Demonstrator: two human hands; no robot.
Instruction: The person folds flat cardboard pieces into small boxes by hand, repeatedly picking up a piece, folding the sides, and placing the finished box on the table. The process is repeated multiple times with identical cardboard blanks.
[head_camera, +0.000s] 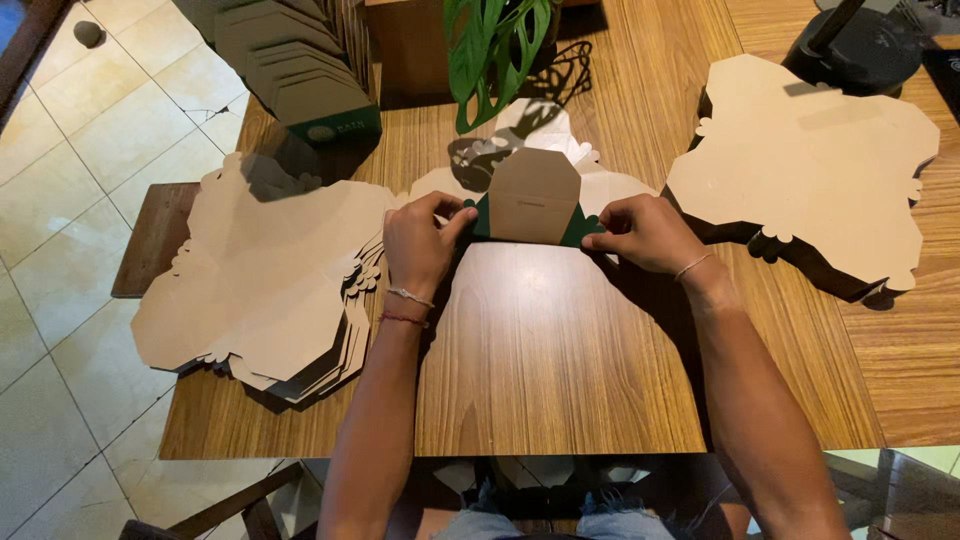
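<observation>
Item: one die-cut carton blank (533, 196), brown card on the inner face and dark green on the outer, part-folded and stood on a wooden table (560, 350) directly before the seated person. Nearest the camera, bare tabletop; beyond it the left hand (418, 243) and right hand (645, 233), each pinching a lower corner of the carton between thumb and fingertips where the green flaps turned outward, the centre panel upright between them. Handling, as judged: light, thin board, stiff along its panels yet yielding at the scored creases; liable to dent or tear at the scalloped tabs if squeezed, so best gripped at the fold lines near the base corners, as it was. To the left lay a fanned stack of flat blanks (270, 285), overhanging the table edge; to the right a second stack (810, 165). Farther off: a row of nested folded cartons (295, 65), a leafy plant (495, 45) and a black stand base (865, 45).
</observation>
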